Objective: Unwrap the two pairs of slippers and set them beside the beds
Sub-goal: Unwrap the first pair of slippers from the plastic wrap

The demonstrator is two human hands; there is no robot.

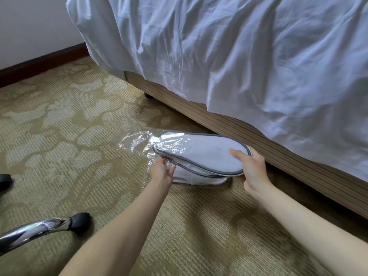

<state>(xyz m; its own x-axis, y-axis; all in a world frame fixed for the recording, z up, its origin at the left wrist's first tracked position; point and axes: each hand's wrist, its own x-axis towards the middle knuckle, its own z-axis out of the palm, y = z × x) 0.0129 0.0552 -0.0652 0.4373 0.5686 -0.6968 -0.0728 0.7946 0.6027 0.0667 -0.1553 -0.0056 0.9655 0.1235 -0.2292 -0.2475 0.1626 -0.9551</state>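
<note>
Gripping wrapped slippers (199, 154), left hand (162, 171), right hand (252, 170), beside bed (239, 124)

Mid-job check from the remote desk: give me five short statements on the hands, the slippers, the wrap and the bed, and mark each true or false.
1. The right hand grips one end of the slippers. True.
2. The plastic wrap is fully off the slippers. False: it still covers the end away from the right hand and trails off past it.
3. The left hand pinches the wrap at the slippers' lower edge. True.
4. The slippers lie on top of the bed sheet. False: they are held low over the carpet, beside the bed base.
5. A second pair of slippers lies on the carpet. False: only one bundle shows.
</note>
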